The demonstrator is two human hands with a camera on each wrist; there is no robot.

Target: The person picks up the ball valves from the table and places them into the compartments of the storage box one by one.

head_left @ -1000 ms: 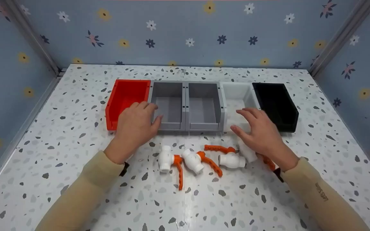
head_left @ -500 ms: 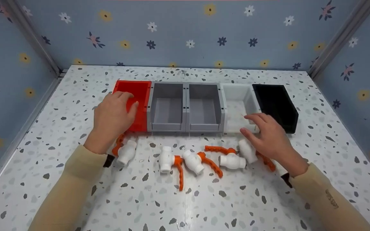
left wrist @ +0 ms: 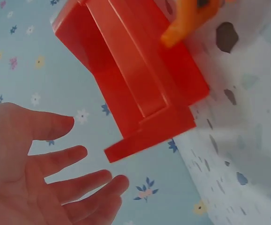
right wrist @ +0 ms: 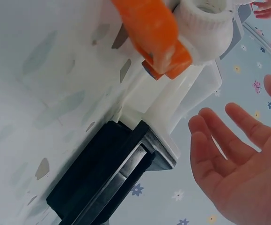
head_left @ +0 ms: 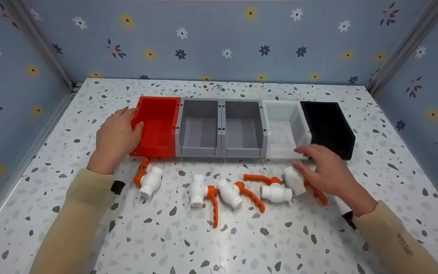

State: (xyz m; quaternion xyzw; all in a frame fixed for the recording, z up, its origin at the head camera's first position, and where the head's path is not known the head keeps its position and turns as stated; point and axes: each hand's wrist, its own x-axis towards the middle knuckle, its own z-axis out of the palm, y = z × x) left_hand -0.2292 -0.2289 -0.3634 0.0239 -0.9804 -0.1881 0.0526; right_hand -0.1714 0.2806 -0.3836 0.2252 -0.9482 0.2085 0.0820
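My left hand (head_left: 115, 139) hovers beside the left wall of the red bin (head_left: 158, 125), fingers spread and holding nothing; the left wrist view shows a gap between hand and bin. My right hand (head_left: 327, 171) hangs with relaxed fingers over the rightmost white ball valve (head_left: 294, 180), partly covering it, near the front of the white bin (head_left: 283, 131). The right wrist view shows that palm bare. Other white ball valves with orange lever handles lie in a row: one at the left (head_left: 151, 182), two in the middle, and one (head_left: 276, 193) beside the rightmost.
Two grey bins (head_left: 200, 152) stand between the red and white ones, and a black bin (head_left: 329, 131) ends the row at the right. All sit on a speckled table (head_left: 219, 243) before a flowered back wall (head_left: 219, 38).
My left hand has moved left, from over the red and grey bins to the red bin's outer side, uncovering the left ball valve. My right hand has shifted slightly right and nearer.
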